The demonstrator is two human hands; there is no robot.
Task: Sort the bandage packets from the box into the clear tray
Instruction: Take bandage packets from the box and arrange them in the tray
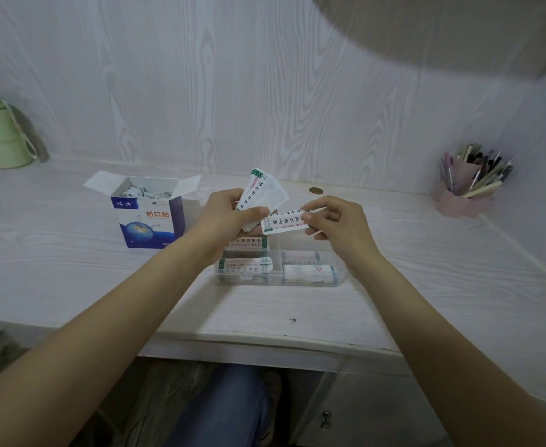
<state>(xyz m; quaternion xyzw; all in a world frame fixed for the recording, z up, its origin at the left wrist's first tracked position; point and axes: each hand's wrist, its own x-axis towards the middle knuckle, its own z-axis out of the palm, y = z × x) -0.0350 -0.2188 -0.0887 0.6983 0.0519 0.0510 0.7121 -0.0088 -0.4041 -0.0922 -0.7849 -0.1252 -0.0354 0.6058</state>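
Nearest to me, below the edge of the bench, I see a leg in blue jeans and a small cabinet knob to the right of it. On the bench, the clear tray sits just under my hands, split into compartments: green-and-white bandage packets lie in the left compartments, and a white packet with a pink mark lies in the front right one. Above the tray, my left hand grips a fanned stack of packets, thumb curled over the lower end. My right hand pinches a single bandage packet between thumb and fingers at its right end; the packet lies roughly level, its left end touching the stack by my left thumb. To the left, the blue-and-white bandage box stands upright with its flaps open and more packets showing inside. Behind my hands a coin-like brass disc lies near the wall. Far left stands a green cup; far right, a pink pen holder full of pens.
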